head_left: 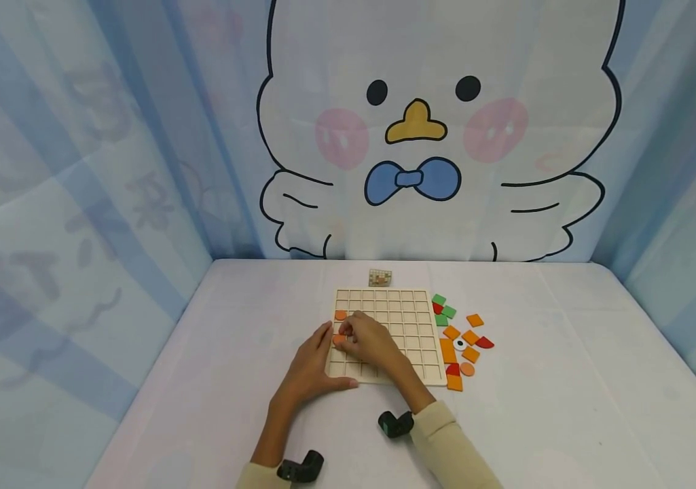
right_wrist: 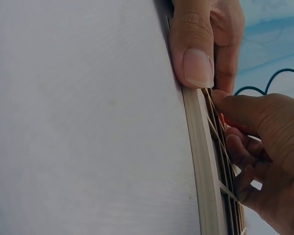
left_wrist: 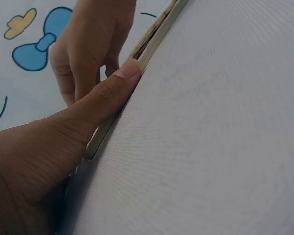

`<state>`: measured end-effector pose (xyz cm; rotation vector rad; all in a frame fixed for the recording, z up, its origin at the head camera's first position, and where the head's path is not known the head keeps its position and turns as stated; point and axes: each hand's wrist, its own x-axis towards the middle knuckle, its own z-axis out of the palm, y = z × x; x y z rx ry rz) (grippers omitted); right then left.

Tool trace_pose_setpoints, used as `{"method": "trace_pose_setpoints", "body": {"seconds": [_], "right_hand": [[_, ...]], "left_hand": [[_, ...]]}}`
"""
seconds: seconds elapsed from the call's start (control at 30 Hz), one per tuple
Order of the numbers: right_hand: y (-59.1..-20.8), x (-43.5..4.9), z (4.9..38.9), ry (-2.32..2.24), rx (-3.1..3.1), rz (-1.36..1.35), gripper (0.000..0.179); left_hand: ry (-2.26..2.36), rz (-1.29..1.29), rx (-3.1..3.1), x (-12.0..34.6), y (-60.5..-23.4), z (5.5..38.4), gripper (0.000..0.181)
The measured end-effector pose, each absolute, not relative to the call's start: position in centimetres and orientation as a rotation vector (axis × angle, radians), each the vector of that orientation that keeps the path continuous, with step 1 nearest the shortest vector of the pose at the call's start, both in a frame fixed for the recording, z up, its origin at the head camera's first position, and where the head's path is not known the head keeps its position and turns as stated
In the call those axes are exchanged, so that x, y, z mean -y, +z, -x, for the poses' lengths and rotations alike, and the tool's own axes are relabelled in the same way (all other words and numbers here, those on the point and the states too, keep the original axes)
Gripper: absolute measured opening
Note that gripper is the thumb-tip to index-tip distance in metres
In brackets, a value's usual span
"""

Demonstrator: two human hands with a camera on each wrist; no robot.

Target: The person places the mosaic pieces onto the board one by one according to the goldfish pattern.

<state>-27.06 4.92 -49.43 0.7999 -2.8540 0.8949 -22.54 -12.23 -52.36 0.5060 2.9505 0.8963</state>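
A pale wooden grid board [head_left: 409, 333] lies flat on the table. My left hand [head_left: 307, 370] rests at its near left corner, with straight fingers along the left edge and the thumb [left_wrist: 103, 95] against the near edge. Over the board's left columns, my right hand [head_left: 375, 343] pinches an orange piece [head_left: 339, 339] between thumb and fingertips. Only a sliver of this orange piece [right_wrist: 226, 120] shows in the right wrist view, so its full shape is hidden. One square farther back, a round orange piece [head_left: 340, 315] sits in the grid.
Right of the board lie loose pieces: green squares [head_left: 448, 312], orange squares [head_left: 474, 320], red rounded pieces [head_left: 485, 343], an orange disc [head_left: 467, 369] and a white eye disc [head_left: 460, 344]. A small patterned card-like item [head_left: 379, 277] lies behind the board. A printed curtain [head_left: 415, 217] hangs behind the table.
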Motion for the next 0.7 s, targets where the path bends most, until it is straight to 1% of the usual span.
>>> {"method": "trace_pose_setpoints", "body": {"seconds": [0.3,0.47,0.7], "right_hand": [[-49.0,-5.0,26.6,0.882,2.898,-0.8,0.025],[-48.7,-5.5,26.2,0.837,2.886,-0.789,0.022],[-47.4,-7.2,25.7,0.803,2.853,-0.777,0.017]], "left_hand": [[0.897,-0.485,-2.942,12.1,-52.2,22.4,0.124],[0.899,-0.48,-2.947,12.1,-52.1,22.2,0.124],[0.895,-0.49,-2.976,12.1,-51.9,22.2,0.125]]}}
